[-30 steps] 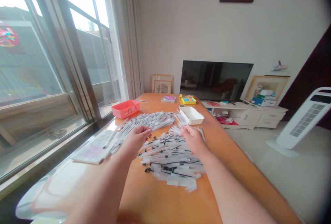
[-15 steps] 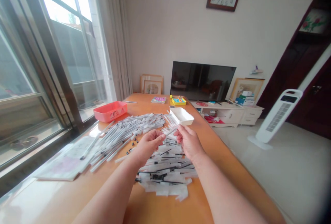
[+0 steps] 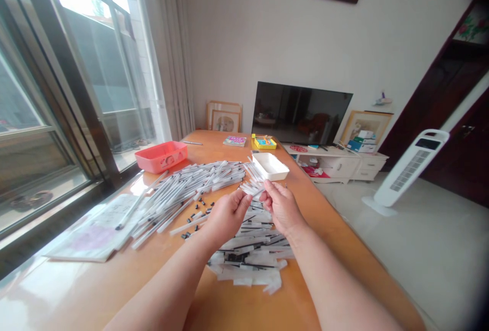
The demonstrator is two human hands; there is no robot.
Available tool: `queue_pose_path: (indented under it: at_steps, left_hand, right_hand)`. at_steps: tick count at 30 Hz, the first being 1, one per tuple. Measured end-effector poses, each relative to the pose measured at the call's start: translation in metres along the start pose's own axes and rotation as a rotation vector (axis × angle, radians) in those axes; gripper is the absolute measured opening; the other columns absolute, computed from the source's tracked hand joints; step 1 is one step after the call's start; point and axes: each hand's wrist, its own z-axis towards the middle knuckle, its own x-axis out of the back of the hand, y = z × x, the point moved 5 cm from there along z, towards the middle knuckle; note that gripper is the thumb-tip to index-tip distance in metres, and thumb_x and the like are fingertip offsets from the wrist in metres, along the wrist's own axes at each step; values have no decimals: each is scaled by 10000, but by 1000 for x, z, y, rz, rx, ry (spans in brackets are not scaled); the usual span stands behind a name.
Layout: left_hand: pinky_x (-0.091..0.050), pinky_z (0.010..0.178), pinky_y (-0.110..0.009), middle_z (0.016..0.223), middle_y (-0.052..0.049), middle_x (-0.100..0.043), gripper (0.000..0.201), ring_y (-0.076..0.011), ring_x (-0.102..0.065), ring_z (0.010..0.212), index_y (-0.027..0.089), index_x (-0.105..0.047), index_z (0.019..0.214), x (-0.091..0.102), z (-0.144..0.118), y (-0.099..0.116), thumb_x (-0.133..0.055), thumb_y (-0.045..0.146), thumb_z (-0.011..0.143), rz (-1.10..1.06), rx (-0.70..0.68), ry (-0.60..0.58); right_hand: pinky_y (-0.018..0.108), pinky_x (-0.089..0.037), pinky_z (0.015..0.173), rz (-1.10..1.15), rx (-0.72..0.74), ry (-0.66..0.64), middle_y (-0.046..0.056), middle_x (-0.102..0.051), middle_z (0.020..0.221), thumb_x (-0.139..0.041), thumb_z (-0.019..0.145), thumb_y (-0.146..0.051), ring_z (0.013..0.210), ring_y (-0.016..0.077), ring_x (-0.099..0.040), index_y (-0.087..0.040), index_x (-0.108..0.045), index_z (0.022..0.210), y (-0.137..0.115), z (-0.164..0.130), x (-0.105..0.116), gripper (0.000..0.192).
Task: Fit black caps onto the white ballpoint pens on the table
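My left hand [image 3: 231,214] and my right hand [image 3: 281,206] are close together over the table, fingertips pinched around a slim whitish pen part [image 3: 256,195]. Fingers hide much of it, so its exact kind cannot be made out. Below them lies a heap of thin black refills with whitish translucent sleeves [image 3: 250,244]. Just beyond my fingers, several pale tubes [image 3: 251,174] lean against a white tray [image 3: 270,166]. On the left spreads a big pile of whitish pen barrels [image 3: 183,188], some with black ends. Small black caps [image 3: 198,204] are scattered between the two heaps.
A red plastic basket [image 3: 162,158] stands at the left table edge near the window. A booklet or flat bag [image 3: 89,239] lies under some barrels. At the far end are a magazine [image 3: 234,141] and a yellow box [image 3: 263,142]. The table's right edge borders open floor.
My hands have drawn slightly closer together, and the slim part between them shows less. The camera view has tilted down a little. The piles look unchanged.
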Motion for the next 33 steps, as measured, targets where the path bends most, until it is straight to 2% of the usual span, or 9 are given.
queue_pose_path:
  at_steps: [3,5,12,18,21,24,27,30,33]
  left_hand:
    - [-339,652,-267,651,6,-520,366,-160,-439,653,203,-621,727,-3,2,0,-560,503,928,-57,35,-53]
    - [-328,615,-262,620,21,-476,397,-143,-403,614,194,-620,724,-4,3,-2,-548,528,926,-103,109,-77]
    - [-195,455,-244,523,71,-323,417,-87,-245,460,185,-603,762,-11,-4,-4,-600,586,873,-400,399,-136]
    - [-95,415,-233,528,100,-245,377,-54,-140,422,189,-572,788,-16,-7,-5,-662,550,853,-660,533,-218]
    - [-76,408,-235,539,106,-214,359,-52,-112,425,191,-565,795,-15,-11,-11,-675,528,855,-736,602,-283]
    - [-72,406,-231,540,109,-186,368,-53,-106,424,189,-564,786,-14,-15,-18,-673,533,860,-783,659,-327]
    - [-114,407,-213,535,104,-213,336,-52,-151,421,176,-593,823,-15,-12,-21,-669,499,877,-873,635,-288]
    - [-213,424,-185,570,79,-351,299,-44,-258,439,149,-657,961,-12,-3,-25,-682,437,887,-949,574,-164]
    - [-348,496,-179,664,34,-501,310,-55,-420,521,137,-683,1100,-2,3,-33,-704,355,881,-988,544,-49]
  right_hand:
    - [228,-268,447,8,-2,-3,-11,-586,637,-731,832,-568,499,76,-368,-181,-622,777,0,0,0,407]
    - [225,-269,445,25,1,-7,-9,-584,638,-736,829,-566,500,72,-365,-178,-625,778,-1,0,-1,407]
    - [225,-248,435,82,-9,-6,-11,-573,623,-760,802,-564,482,64,-355,-171,-616,757,-4,-1,-3,420]
    - [237,-240,439,86,-8,-12,-12,-565,619,-764,794,-558,482,70,-349,-177,-607,742,-6,-4,-7,416]
    - [236,-235,443,118,-7,-5,-12,-562,623,-759,803,-542,486,72,-346,-176,-636,785,-13,2,3,386]
    - [240,-241,439,166,65,141,-26,-547,629,-773,769,-542,478,75,-338,-192,-647,823,-24,12,26,376]
    - [248,-221,435,72,78,199,-16,-560,622,-752,768,-569,468,80,-339,-185,-659,822,-24,16,36,399]
    - [252,-210,439,-178,-11,54,-21,-557,589,-678,824,-576,456,88,-329,-176,-684,837,-10,10,23,400]
    - [254,-283,481,-466,-5,-91,-18,-570,610,-622,873,-531,508,107,-393,-188,-671,766,-4,1,8,363]
